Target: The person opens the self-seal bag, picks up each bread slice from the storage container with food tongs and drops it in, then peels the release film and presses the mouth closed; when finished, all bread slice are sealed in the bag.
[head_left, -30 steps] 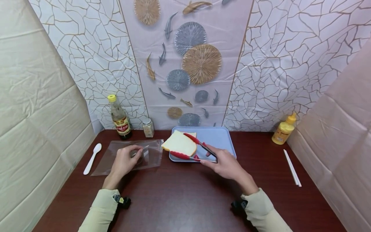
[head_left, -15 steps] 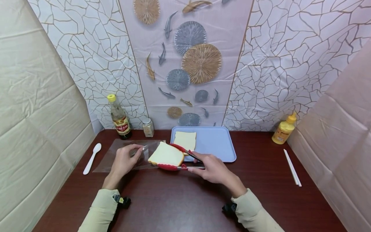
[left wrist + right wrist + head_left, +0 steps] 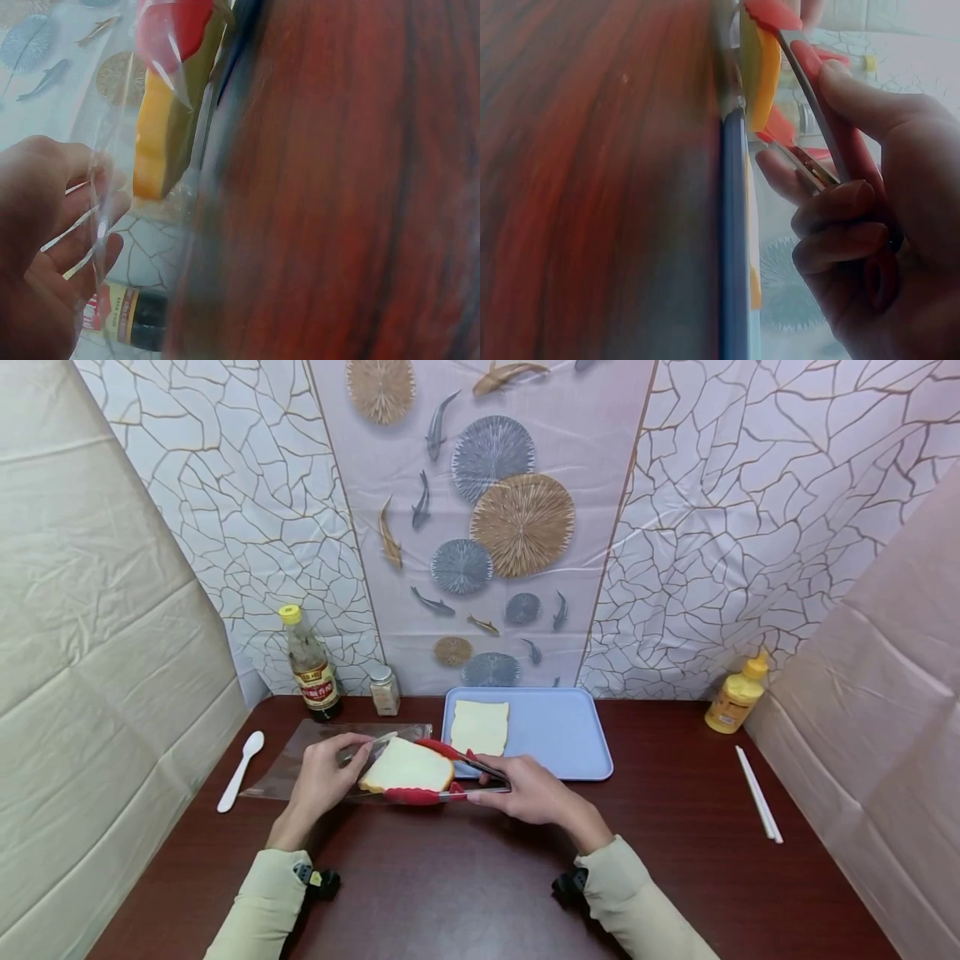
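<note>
My right hand [image 3: 536, 792] grips red-tipped tongs [image 3: 840, 142], whose two arms squeeze a slice of bread [image 3: 408, 766] from its sides. The slice is near the mouth of a clear plastic bag [image 3: 285, 768] lying on the table. With thumb and fingertips my left hand [image 3: 324, 774] pinches the upper edge of the bag and lifts it. In the left wrist view the bread's yellow crust [image 3: 156, 135] shows beside the bag's film; how far the slice is inside I cannot tell. A second bread slice [image 3: 480, 727] lies on the blue tray [image 3: 558, 735].
At the back left stand a sauce bottle [image 3: 313, 672] with a yellow cap and a small jar [image 3: 384, 692]. A white spoon [image 3: 242, 771] lies at the left. On the right are a yellow squeeze bottle [image 3: 735, 697] and white chopsticks [image 3: 759, 795].
The right hand has carried the bread in the tongs leftward off the tray to the bag's mouth, uncovering the second slice. The left hand has stayed nearly still, pinching the bag.
</note>
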Tool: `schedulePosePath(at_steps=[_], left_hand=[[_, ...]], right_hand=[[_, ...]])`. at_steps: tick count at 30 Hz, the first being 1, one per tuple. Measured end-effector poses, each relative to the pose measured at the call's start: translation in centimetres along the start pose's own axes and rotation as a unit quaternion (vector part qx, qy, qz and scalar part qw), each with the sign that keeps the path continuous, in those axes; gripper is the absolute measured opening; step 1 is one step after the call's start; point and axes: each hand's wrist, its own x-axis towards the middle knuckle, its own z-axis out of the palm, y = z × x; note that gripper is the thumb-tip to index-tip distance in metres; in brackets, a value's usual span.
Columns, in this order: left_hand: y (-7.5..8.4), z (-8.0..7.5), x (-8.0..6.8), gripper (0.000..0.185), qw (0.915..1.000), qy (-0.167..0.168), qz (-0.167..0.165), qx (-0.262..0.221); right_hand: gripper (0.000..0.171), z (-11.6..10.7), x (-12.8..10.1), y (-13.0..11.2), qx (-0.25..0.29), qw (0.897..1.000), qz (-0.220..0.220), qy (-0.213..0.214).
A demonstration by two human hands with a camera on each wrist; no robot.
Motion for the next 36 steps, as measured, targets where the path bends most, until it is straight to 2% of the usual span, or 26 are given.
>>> schedulePosePath(at_steps=[7,14,24,29,36], left_hand=[[0.0,0.0,0.0,0.013,0.9999,-0.009,-0.005,-0.013],[-0.2,0.0,0.0,0.014,0.9995,-0.004,-0.007,-0.030],[-0.1,-0.2,0.1,0.016,0.9989,-0.013,0.009,-0.045],[-0.1,-0.2,0.0,0.016,0.9979,-0.023,-0.002,-0.061],[-0.1,0.0,0.0,0.015,0.9976,-0.033,-0.014,-0.058]], right_hand=[[0.073,0.8,1.4,-0.5,0.012,1.000,-0.004,-0.005],[0.071,1.2,2.0,-0.9,0.000,1.000,0.002,-0.018],[0.072,1.5,2.4,-1.2,0.014,1.000,-0.001,-0.006],[0.070,1.8,3.2,-1.3,0.003,1.000,-0.011,0.010],[0.068,2.7,4.4,-1.6,0.024,1.000,-0.012,-0.006]])
